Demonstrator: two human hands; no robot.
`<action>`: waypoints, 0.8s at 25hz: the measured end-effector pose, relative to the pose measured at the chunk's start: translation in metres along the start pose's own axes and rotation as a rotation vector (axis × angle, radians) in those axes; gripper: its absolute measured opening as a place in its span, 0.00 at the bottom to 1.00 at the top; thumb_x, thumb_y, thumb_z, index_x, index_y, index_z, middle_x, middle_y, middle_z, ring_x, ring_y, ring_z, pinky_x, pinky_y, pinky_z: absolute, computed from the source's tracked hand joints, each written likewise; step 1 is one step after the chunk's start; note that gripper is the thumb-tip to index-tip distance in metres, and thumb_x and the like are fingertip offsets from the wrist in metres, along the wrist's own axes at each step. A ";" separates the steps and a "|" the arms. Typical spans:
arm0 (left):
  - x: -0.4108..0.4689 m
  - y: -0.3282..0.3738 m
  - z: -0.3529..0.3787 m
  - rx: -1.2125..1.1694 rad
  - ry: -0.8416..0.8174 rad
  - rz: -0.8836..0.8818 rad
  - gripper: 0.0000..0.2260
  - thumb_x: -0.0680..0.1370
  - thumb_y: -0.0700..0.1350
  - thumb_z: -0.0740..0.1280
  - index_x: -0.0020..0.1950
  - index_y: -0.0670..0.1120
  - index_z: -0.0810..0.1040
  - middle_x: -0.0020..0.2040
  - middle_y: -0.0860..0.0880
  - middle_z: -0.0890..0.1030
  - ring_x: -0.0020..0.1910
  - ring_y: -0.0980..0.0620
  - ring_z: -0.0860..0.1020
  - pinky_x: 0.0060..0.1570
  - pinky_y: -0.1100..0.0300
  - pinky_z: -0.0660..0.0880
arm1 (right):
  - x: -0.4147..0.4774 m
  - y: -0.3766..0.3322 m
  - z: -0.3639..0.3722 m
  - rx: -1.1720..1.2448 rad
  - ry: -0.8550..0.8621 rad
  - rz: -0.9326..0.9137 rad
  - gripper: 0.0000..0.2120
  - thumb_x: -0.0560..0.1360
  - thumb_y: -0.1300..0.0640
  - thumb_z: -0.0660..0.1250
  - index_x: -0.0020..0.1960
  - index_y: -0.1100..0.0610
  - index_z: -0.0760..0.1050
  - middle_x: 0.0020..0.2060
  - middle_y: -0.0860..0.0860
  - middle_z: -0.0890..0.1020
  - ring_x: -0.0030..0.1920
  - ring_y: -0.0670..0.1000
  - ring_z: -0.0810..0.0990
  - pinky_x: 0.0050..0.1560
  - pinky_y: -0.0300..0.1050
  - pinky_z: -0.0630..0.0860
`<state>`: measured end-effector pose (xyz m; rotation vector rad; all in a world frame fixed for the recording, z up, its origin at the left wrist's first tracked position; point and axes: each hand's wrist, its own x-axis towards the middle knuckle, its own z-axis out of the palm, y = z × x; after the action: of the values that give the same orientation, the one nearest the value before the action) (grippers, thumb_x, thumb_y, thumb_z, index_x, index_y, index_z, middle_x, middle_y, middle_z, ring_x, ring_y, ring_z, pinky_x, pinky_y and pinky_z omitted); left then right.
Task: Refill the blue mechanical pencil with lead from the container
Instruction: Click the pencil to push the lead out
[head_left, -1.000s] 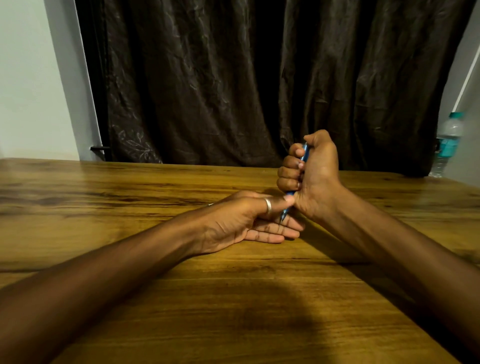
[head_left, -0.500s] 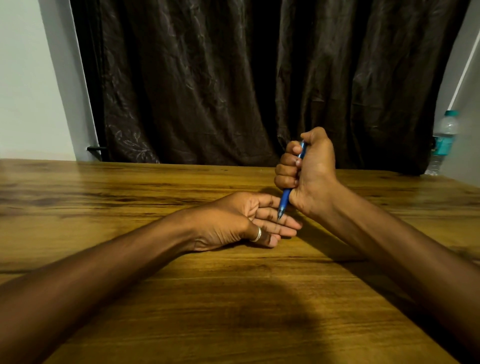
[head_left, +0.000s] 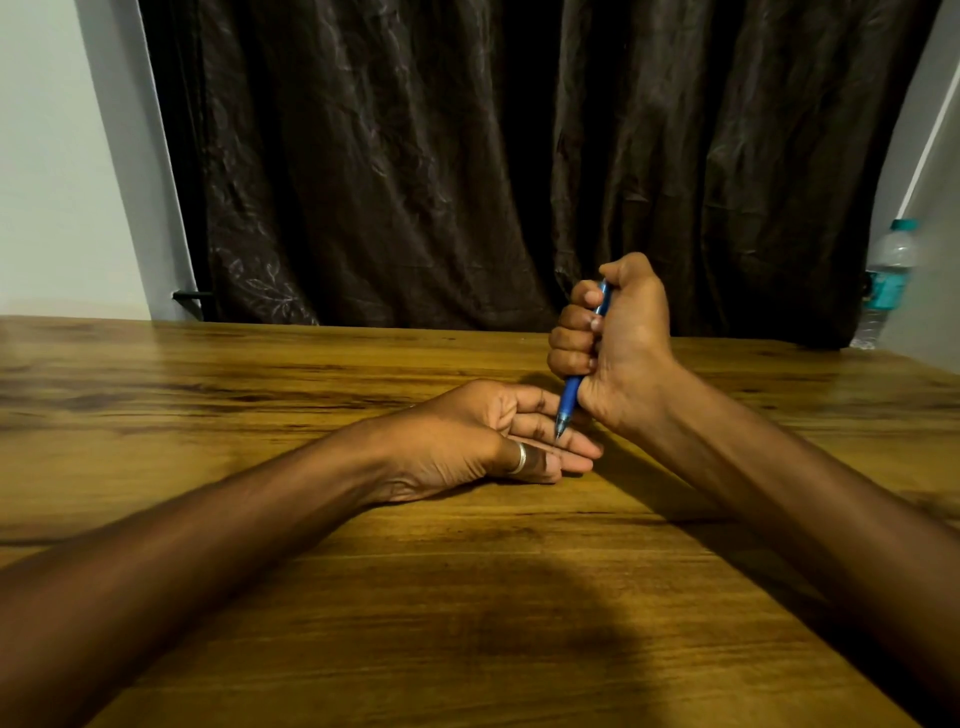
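Observation:
My right hand (head_left: 618, 343) is a closed fist around the blue mechanical pencil (head_left: 569, 402), held nearly upright with its thumb on the top end. The pencil's tip points down onto the fingers of my left hand (head_left: 483, 441). That hand lies on the wooden table (head_left: 363, 597) palm up, fingers stretched out flat, a silver ring on the thumb. Nothing shows in its palm. No lead container is in view.
A dark curtain (head_left: 467, 156) hangs behind the table's far edge. A clear water bottle (head_left: 885, 280) with a teal cap and label stands at the far right by the wall. A pale wall is at the left.
My left thumb, which pinched near the pencil tip a second ago, has dropped away and the left hand lies flat. My right fist with the pencil has barely shifted.

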<state>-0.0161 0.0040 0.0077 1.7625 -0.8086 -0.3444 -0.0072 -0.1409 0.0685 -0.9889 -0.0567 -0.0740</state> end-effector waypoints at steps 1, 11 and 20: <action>0.000 0.000 0.000 -0.007 0.000 0.001 0.19 0.78 0.22 0.58 0.69 0.28 0.68 0.65 0.27 0.75 0.66 0.32 0.74 0.64 0.50 0.75 | 0.000 0.000 0.000 -0.003 0.000 0.000 0.20 0.78 0.47 0.55 0.28 0.51 0.64 0.21 0.45 0.61 0.20 0.45 0.56 0.18 0.35 0.53; -0.005 0.013 0.007 -0.220 0.021 -0.138 0.17 0.78 0.29 0.65 0.66 0.38 0.75 0.60 0.40 0.84 0.61 0.47 0.83 0.60 0.56 0.78 | 0.000 0.002 0.001 -0.014 -0.012 0.002 0.21 0.78 0.47 0.55 0.28 0.52 0.64 0.20 0.45 0.61 0.19 0.45 0.56 0.17 0.34 0.54; -0.004 0.025 0.012 -0.253 0.199 -0.189 0.13 0.81 0.43 0.67 0.63 0.40 0.78 0.57 0.41 0.85 0.56 0.47 0.85 0.57 0.55 0.81 | 0.000 0.002 0.001 0.035 -0.019 0.045 0.21 0.79 0.43 0.57 0.32 0.53 0.67 0.22 0.46 0.63 0.21 0.45 0.59 0.19 0.37 0.59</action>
<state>-0.0349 -0.0059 0.0257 1.6076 -0.4371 -0.3727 -0.0074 -0.1388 0.0672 -0.9559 -0.0524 -0.0223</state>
